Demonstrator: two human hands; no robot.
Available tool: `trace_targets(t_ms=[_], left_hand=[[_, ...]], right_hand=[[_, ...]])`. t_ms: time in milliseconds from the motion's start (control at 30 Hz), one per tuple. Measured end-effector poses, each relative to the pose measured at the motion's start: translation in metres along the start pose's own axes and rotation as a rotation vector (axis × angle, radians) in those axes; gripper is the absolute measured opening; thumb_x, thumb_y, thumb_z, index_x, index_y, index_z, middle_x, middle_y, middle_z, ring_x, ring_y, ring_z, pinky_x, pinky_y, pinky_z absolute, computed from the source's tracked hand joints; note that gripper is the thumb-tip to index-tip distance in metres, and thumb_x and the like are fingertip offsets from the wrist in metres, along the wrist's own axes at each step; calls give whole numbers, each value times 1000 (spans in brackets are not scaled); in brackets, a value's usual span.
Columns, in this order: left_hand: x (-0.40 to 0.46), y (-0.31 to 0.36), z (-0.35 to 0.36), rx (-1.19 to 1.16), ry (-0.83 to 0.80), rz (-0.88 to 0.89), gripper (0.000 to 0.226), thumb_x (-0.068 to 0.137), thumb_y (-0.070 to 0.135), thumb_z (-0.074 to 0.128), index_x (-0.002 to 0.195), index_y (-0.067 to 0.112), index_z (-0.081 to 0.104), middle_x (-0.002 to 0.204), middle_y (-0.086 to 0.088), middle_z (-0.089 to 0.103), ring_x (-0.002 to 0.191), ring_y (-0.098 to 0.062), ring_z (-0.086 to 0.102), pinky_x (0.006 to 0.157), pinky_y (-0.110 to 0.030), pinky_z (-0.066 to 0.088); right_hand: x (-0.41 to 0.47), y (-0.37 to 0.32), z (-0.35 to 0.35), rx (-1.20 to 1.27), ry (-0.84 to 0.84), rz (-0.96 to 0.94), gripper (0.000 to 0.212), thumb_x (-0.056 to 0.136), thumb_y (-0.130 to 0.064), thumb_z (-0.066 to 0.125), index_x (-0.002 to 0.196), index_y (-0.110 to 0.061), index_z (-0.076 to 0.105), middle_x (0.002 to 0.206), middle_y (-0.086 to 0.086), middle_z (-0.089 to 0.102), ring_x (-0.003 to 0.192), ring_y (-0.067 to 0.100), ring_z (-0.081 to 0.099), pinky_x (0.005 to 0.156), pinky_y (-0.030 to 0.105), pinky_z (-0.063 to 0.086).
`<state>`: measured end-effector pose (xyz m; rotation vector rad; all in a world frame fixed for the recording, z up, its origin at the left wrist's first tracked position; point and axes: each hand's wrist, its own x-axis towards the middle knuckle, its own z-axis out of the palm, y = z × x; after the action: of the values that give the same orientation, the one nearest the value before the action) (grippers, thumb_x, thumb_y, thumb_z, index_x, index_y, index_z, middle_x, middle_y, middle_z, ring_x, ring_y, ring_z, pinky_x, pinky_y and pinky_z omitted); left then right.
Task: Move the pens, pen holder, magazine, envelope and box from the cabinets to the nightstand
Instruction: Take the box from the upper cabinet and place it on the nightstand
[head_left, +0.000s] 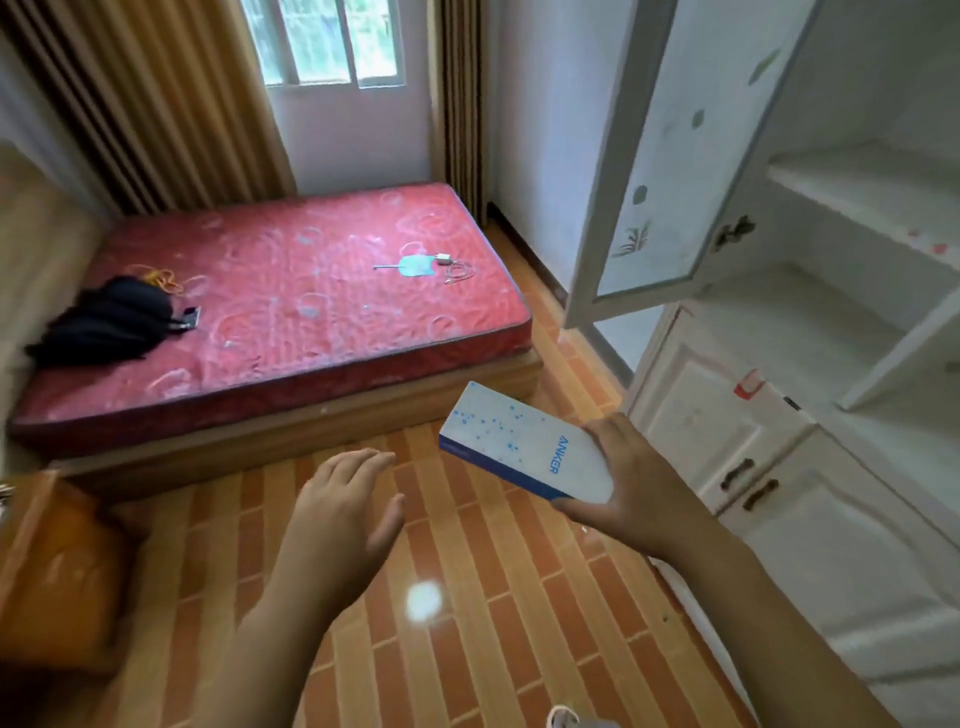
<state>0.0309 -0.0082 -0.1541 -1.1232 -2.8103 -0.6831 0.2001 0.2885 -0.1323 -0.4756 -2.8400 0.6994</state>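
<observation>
My right hand grips a white box with blue dots, a blue side and blue lettering, held flat in the air over the floor. My left hand hovers open beside it, fingers together and palm turned toward the box, touching nothing. The white cabinet stands on the right with its upper door swung open; its visible shelves are bare. The orange wooden nightstand shows at the lower left edge. Pens, pen holder, magazine and envelope are not visible.
A bed with a red mattress fills the far left; a black bag, a small fan and a charger cable lie on it. Orange striped floor runs between bed and cabinet. Closed lower cabinet doors sit on the right.
</observation>
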Motion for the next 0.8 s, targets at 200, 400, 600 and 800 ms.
trace_targets(t_ms=[200, 400, 600, 800], left_hand=[[13, -75, -12, 32, 63, -221, 57, 95, 52, 43, 141, 20, 57, 140, 3, 59, 134, -16, 49, 112, -45, 45], [53, -147, -30, 73, 132, -414, 53, 95, 48, 47, 138, 20, 58, 137, 2, 61, 131, -18, 52, 109, -45, 48], [83, -203, -66, 162, 199, -579, 55, 95, 51, 42, 138, 21, 58, 138, 1, 60, 132, -20, 51, 110, -47, 47], [73, -251, -93, 266, 220, -734, 56, 96, 50, 41, 140, 19, 57, 141, 0, 58, 135, -21, 48, 112, -48, 44]], right_hand=[[109, -43, 53, -30, -135, -167, 80, 69, -72, 80, 128, -34, 41, 118, -15, 45, 101, 4, 49, 73, 18, 50], [238, -83, 98, -16, -248, -321, 73, 72, -61, 83, 126, -28, 46, 113, -15, 41, 97, 5, 45, 69, 13, 35], [363, -132, 128, 16, -346, -471, 76, 72, -64, 77, 129, -23, 48, 115, -11, 42, 102, 14, 49, 88, 34, 47], [435, -210, 176, 30, -421, -621, 83, 72, -68, 73, 134, -22, 45, 113, -15, 36, 102, 14, 46, 84, 34, 41]])
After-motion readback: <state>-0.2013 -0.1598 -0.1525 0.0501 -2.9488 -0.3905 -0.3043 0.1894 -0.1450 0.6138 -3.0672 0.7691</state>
